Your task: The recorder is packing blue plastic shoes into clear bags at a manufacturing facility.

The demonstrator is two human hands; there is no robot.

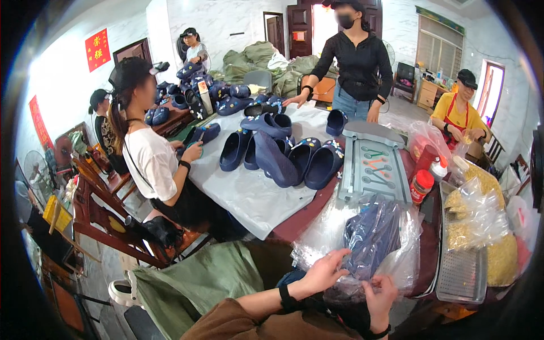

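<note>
A clear plastic bag (354, 275) with dark blue clogs (371, 232) inside lies at the near edge of the table, on top of other clear bags. My left hand (324, 274) is at the bag's near left side, fingers bent and pinching the plastic. At the near right corner, my right hand (379, 297) grips the bag's edge between thumb and fingers. Both wrists wear dark bands. Just beyond the bag stands a grey plastic case (374, 170) with small green, red and grey tools set in its face.
Dark blue clogs (275, 161) are heaped on the white-covered table (249, 207). Right are red-lidded jars (421, 184), a metal tray (462, 277) and bags of yellow pieces (481, 204). A person in white (153, 153) works at left; one in black (357, 62) stands across. Green sacking (198, 272) hangs near my left.
</note>
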